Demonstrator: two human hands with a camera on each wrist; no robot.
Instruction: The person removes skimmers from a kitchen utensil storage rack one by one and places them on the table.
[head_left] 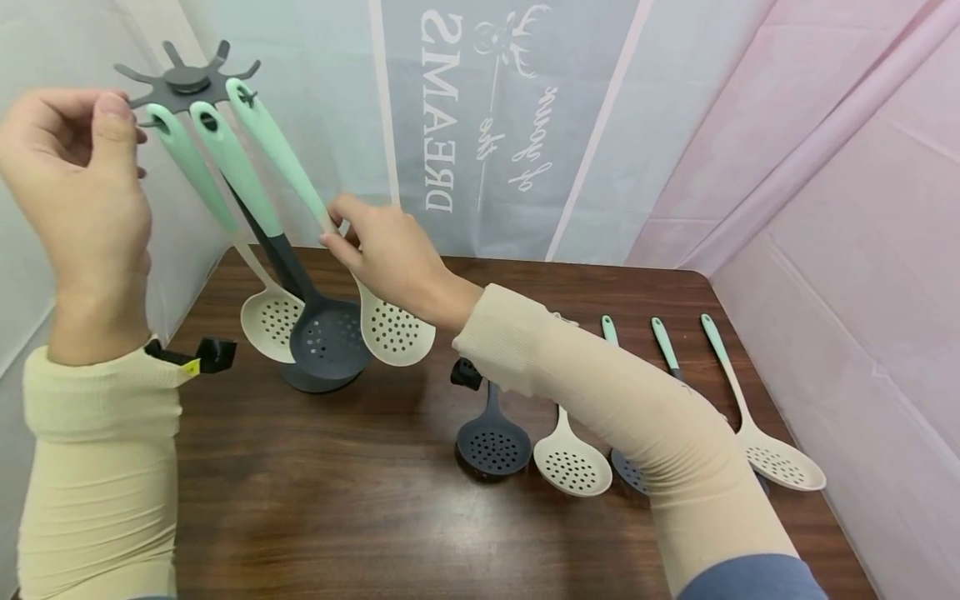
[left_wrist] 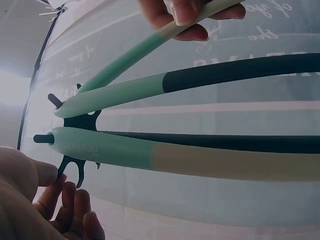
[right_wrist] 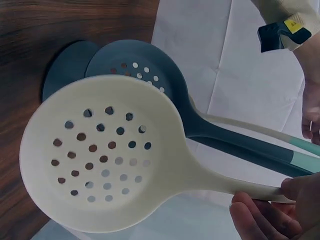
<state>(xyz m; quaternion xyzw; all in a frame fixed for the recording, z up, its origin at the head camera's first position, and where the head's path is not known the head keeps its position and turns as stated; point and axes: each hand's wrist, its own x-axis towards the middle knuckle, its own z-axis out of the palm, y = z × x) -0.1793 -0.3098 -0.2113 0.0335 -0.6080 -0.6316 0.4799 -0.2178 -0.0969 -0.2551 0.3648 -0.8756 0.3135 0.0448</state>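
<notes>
A dark grey utensil stand (head_left: 187, 79) with radiating hooks rises at the back left on a round base (head_left: 318, 385). My left hand (head_left: 97, 179) pinches one of its hooks between thumb and fingers. With its green handle's hole at a hook, a cream skimmer (head_left: 397, 333) slants down to the right. My right hand (head_left: 397, 258) pinches that skimmer's handle just below the green part; its perforated bowl fills much of the right wrist view. Beside it hang a dark grey skimmer (head_left: 330, 337) and another cream skimmer (head_left: 272, 325), both green-handled.
On the brown wooden table (head_left: 315, 500), a dark skimmer (head_left: 493, 446), a cream skimmer (head_left: 573, 462) and several others lie in a row at the right. My right sleeve (head_left: 600, 375) covers part of them. A printed cloth (head_left: 495, 142) hangs behind the table.
</notes>
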